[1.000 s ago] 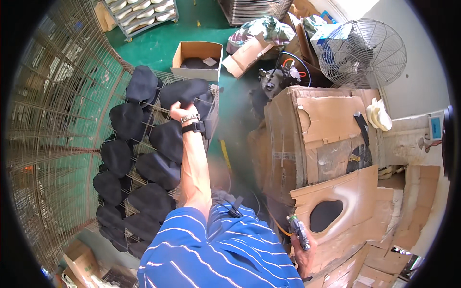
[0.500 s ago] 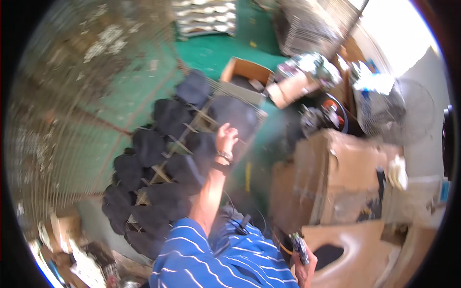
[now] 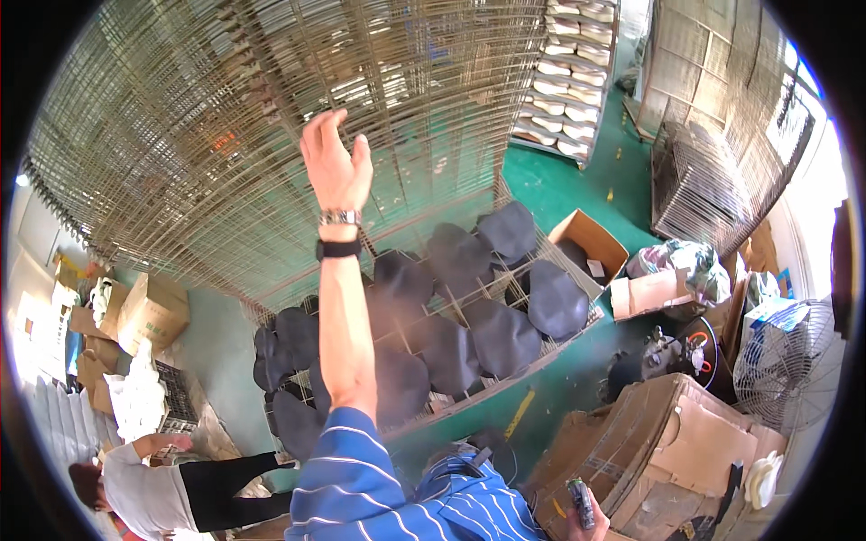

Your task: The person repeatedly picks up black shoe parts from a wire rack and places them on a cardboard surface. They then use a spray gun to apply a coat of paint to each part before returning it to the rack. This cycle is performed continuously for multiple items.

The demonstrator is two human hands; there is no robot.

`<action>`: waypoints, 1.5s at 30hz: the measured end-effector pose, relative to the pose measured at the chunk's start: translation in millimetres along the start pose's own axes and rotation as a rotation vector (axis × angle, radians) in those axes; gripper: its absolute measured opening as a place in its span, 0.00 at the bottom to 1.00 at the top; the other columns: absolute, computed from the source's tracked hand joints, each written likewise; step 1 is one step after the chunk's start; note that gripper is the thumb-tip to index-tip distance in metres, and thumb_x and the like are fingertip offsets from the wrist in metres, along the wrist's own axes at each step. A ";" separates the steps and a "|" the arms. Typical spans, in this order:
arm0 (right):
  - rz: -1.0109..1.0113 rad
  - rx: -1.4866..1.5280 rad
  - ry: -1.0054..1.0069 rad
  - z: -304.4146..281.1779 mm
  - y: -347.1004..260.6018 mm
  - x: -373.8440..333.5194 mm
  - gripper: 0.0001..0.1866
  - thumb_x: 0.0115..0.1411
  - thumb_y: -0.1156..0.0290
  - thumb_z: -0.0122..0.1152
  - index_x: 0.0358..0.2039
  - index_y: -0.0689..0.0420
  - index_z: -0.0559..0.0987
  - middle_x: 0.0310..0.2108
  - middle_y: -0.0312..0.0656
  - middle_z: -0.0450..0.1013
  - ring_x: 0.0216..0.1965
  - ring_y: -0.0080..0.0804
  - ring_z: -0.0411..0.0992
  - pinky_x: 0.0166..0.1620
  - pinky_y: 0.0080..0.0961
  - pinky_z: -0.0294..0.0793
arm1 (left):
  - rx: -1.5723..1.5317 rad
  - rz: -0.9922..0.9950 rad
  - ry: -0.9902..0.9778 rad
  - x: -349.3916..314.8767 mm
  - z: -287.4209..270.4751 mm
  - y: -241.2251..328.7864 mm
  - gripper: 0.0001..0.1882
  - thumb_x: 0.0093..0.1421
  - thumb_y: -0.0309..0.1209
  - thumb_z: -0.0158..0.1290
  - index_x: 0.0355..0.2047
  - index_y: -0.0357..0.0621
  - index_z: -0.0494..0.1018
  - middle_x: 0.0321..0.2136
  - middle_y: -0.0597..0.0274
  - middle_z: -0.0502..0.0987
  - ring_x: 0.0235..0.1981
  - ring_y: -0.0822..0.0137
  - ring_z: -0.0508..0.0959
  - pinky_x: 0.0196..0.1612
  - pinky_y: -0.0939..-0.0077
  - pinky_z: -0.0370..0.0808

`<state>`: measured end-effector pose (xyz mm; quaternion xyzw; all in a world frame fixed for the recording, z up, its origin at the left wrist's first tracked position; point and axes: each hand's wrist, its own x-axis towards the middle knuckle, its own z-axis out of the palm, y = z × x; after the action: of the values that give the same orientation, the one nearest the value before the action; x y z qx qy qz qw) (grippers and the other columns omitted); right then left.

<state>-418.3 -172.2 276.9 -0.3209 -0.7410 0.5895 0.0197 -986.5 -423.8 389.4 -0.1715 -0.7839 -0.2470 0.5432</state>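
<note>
While your left hand (image 3: 336, 162) is lifted high in front of you, it is open and empty, with the fingers loosely spread and slightly curled and the palm turned toward the racks (image 3: 207, 135). These racks are a tall stack of thin wire shelves that fills the upper left of the view. The hand is close in front of the wire, but whether it touches cannot be told. A metal bracelet (image 3: 339, 217) and a black watch (image 3: 338, 249) sit on that wrist, and your blue striped sleeve (image 3: 361, 478) is below.

Judging from this, a flat, relaxed hand placed on a solid cross-wire would serve best. Keep the bracelet and watch away from the wire ends, which look likely to snag.

Your right hand (image 3: 591, 527) is low at the bottom edge, only partly in view, closed around a small dark can (image 3: 580, 501). Held upright and close to your body, it would stay clear of the carton (image 3: 672, 442) just beside it.

Under your raised arm, a wire tray (image 3: 451, 403) lies low over the green floor (image 3: 559, 180). It is covered with black rounded pads (image 3: 501, 338) lying side by side, some overlapping. The arm crosses above them without contact.

Farther right are an open cardboard box (image 3: 591, 239) and a fan (image 3: 789, 361). At lower left, well apart from you, another person (image 3: 153, 491) bends over among boxes.
</note>
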 end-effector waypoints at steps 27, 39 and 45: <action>0.097 -0.160 0.360 -5.2 111.3 -78.9 0.27 0.51 0.78 0.66 0.55 0.62 0.76 0.43 0.57 0.78 0.43 0.54 0.78 0.47 0.37 0.76 | -0.264 0.009 -1.357 -328.9 -115.1 157.5 0.17 0.50 0.42 0.64 0.32 0.44 0.76 0.37 0.53 0.77 0.44 0.53 0.75 0.49 0.57 0.71; 0.197 -0.070 0.720 15.8 136.9 -174.3 0.28 0.50 0.81 0.64 0.55 0.63 0.76 0.39 0.54 0.78 0.36 0.48 0.78 0.41 0.34 0.75 | -0.757 0.445 -1.777 -415.4 -64.4 286.9 0.25 0.57 0.42 0.60 0.50 0.41 0.73 0.43 0.49 0.80 0.44 0.52 0.80 0.50 0.63 0.77; 0.362 0.024 1.030 30.5 125.1 -249.0 0.26 0.52 0.82 0.64 0.54 0.66 0.76 0.37 0.53 0.78 0.34 0.43 0.77 0.40 0.31 0.75 | -0.648 0.612 -2.294 -530.2 -62.6 324.2 0.26 0.58 0.44 0.57 0.52 0.41 0.73 0.46 0.47 0.80 0.50 0.50 0.79 0.53 0.58 0.74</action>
<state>-176.6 -310.3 243.7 -0.6904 -0.5617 0.3583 0.2821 -578.2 -194.4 -23.9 -0.5930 -0.6373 0.0011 -0.4922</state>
